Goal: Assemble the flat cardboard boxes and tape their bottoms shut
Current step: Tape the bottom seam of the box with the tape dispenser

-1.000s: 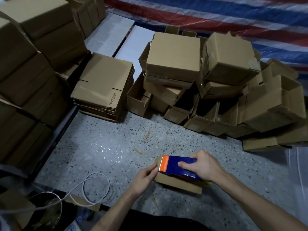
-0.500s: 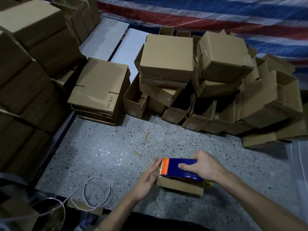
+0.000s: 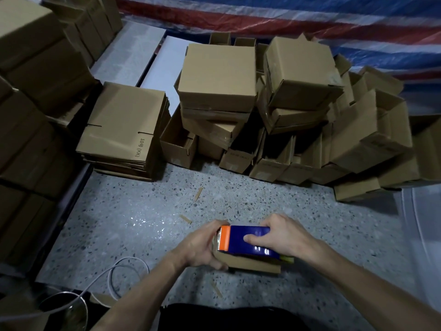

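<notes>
Hands meet low in the middle of your head view, above a speckled grey floor (image 3: 143,223). Your left hand (image 3: 202,244) wraps its curled fingers round the left end of a small cardboard box (image 3: 253,265), which sits on the floor just in front of your dark clothing. Your right hand (image 3: 284,235) grips a tape dispenser (image 3: 248,240), blue with an orange front end, and holds it flat against the top of the box. Your forefinger lies along the blue top. The orange end sits right beside your left fingers, at the box's left edge. Whether any tape lies on the box is hidden under the dispenser.

Beyond your hands, two thin cardboard scraps (image 3: 198,193) lie on the floor. Further back on the left stands a stack of flat boxes (image 3: 124,125), with printing along one flap of the top sheet. To its right rises a loose pile of assembled boxes (image 3: 286,115): some upright and open, some tipped on their sides, some stacked with a closed face up. Tall stacks of cartons (image 3: 28,103) fill the left edge. White boards (image 3: 133,51) lie behind the flat stack, and a red, white and blue striped tarp (image 3: 286,22) covers the background. A white cable (image 3: 119,271) loops on the floor at lower left, near your left forearm.
</notes>
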Tool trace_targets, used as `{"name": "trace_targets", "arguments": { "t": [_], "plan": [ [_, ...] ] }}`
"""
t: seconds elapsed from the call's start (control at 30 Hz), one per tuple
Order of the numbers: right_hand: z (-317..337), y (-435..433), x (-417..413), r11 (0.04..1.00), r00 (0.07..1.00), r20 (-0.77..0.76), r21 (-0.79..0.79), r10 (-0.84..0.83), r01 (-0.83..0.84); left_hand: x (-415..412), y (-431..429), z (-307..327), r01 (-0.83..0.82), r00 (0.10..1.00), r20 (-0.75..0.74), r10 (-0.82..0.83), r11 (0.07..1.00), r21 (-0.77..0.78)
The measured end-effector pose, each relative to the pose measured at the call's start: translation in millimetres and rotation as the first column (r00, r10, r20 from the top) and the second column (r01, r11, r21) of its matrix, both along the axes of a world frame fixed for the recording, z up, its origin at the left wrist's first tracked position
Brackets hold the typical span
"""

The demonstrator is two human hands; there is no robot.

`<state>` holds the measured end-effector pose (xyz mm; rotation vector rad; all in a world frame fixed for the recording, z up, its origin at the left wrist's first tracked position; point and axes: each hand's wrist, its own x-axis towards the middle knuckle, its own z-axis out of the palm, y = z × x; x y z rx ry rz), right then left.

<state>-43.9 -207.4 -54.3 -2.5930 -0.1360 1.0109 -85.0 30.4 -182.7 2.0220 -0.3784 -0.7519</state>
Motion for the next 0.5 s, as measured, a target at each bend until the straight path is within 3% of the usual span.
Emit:
{"name": "trace_targets", "arguments": {
  "t": [0.5],
  "plan": [
    [1, -164, -9, 0.992, 0.992, -0.03, -0.021, -0.125, 0.125, -3, 0, -15, -0.054, 0.998, -0.038, 0.054, 0.999, -0.004]
  ]
}}
